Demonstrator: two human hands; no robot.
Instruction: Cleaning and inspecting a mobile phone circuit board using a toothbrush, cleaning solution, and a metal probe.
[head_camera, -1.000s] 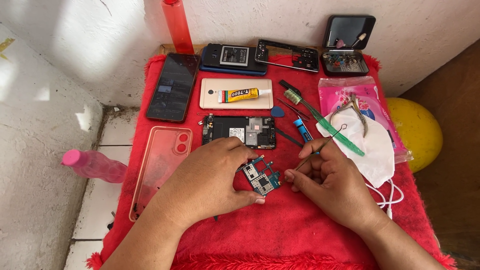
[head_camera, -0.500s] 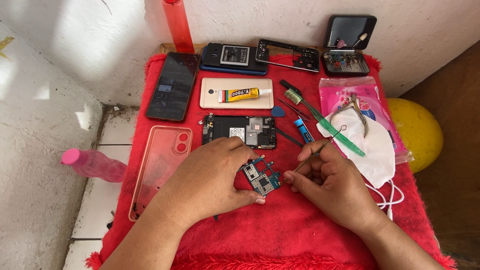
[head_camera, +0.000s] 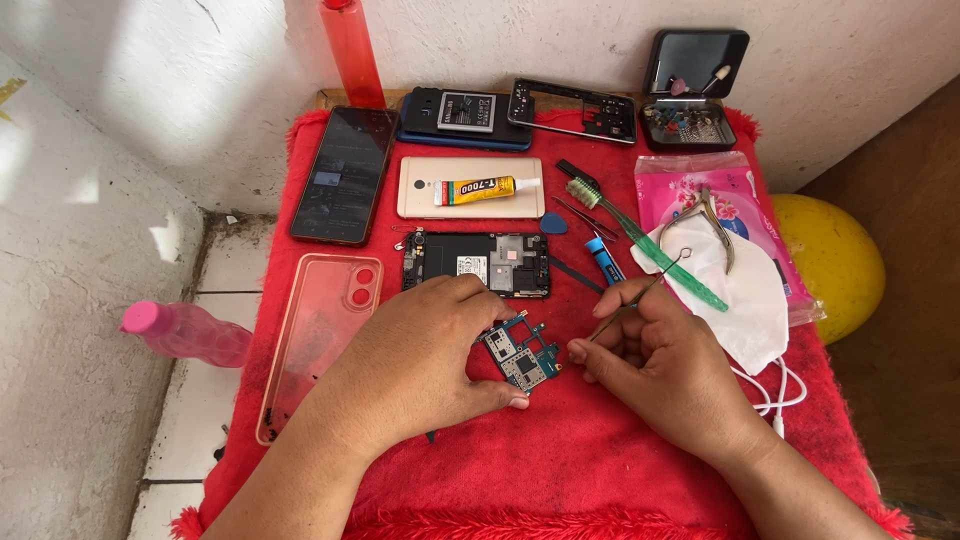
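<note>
On the red cloth (head_camera: 600, 470), the left hand (head_camera: 420, 365) pinches the small blue circuit board (head_camera: 522, 357) while the right hand (head_camera: 665, 370) grips thin metal tweezers (head_camera: 640, 295) beside it; a slip could likely scratch components or flick the board away.

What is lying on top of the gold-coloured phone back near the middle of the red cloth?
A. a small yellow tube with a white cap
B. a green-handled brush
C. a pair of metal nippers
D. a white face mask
A: a small yellow tube with a white cap lies lengthwise across the gold phone back, while the other three things sit further to the right.
</note>
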